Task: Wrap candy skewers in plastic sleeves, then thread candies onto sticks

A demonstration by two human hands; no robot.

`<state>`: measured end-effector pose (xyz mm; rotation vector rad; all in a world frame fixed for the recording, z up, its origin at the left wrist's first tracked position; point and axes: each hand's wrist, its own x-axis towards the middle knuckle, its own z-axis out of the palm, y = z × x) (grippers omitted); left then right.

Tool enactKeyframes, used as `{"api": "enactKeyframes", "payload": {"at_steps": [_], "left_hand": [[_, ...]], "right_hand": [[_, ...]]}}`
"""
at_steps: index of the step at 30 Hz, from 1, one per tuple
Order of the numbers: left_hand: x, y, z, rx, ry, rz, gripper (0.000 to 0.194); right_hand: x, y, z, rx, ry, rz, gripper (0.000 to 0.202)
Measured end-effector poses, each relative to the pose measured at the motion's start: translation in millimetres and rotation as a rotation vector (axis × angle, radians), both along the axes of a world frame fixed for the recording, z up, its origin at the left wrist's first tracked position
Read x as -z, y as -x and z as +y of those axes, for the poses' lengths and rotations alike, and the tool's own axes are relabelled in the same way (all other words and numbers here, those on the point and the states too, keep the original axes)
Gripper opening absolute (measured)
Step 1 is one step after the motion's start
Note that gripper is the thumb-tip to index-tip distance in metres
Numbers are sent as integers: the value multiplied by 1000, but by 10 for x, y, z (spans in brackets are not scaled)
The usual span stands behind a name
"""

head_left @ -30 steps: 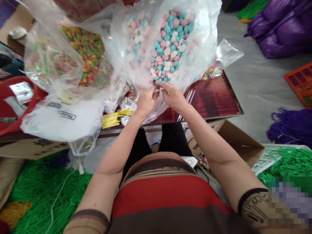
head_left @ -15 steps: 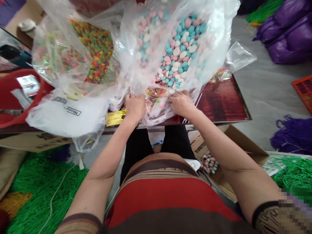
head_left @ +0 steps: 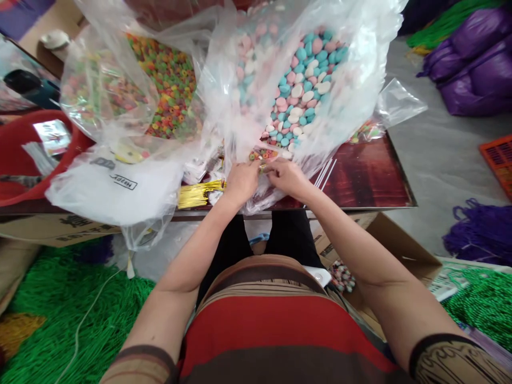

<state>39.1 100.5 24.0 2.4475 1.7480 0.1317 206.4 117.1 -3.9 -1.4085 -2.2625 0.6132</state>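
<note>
My left hand [head_left: 243, 180] and my right hand [head_left: 288, 177] meet at the table's front edge, fingers pinched. A small yellow-green piece [head_left: 263, 168] shows between the fingertips, too small to name. Under them lies crumpled clear plastic [head_left: 260, 202], the front of a large clear bag [head_left: 360, 69]. Inside are pink, blue and white oval pieces [head_left: 308, 96]; a few coloured rings [head_left: 262, 154] show just beyond my fingers. Left of my left hand is a bundle of yellow strips [head_left: 198, 194]. Thin white sticks [head_left: 325, 175] lie right of my right hand.
Another clear bag holds small coloured rings [head_left: 172, 90] at left, beside a red basin [head_left: 76, 141]. A white plastic bag [head_left: 116, 186] overhangs the front edge. Below right stands an open cardboard box [head_left: 400, 245]. Green strands [head_left: 80, 304] cover the floor at left.
My hands, apart at the sides of the bag's front before, have come together over it, the left moving right. The plastic between them is more bunched. The view has shifted slightly.
</note>
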Motion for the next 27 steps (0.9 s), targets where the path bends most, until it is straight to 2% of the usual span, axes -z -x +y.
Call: {"api": "enactKeyframes", "payload": {"at_steps": [4, 8, 11, 13, 16, 18, 22, 27], "left_hand": [[14, -4, 60, -48, 14, -58, 40], [-104, -99, 277, -178, 36, -197, 40], [-144, -137, 416, -212, 15, -316, 46], [-123, -123, 405, -158, 9, -342, 40], [-55, -81, 234, -29, 25, -235, 28], [-15, -75, 96, 32, 31, -113, 28], [33, -121, -22, 92, 14, 16, 30], [65, -129, 13, 147, 38, -67, 30]], "right_hand": [[-33, -216, 351, 237, 0, 258, 30], [-101, -310, 645, 349, -155, 285, 39], [-86, -259, 573, 258, -181, 178, 32], [-38, -214, 438, 142, -138, 96, 30], [51, -192, 280, -18, -113, 47, 37], [85, -207, 242, -88, -128, 37, 44], [60, -241, 207, -152, -155, -38, 52], [32, -254, 126, -186, -224, -117, 41]]}}
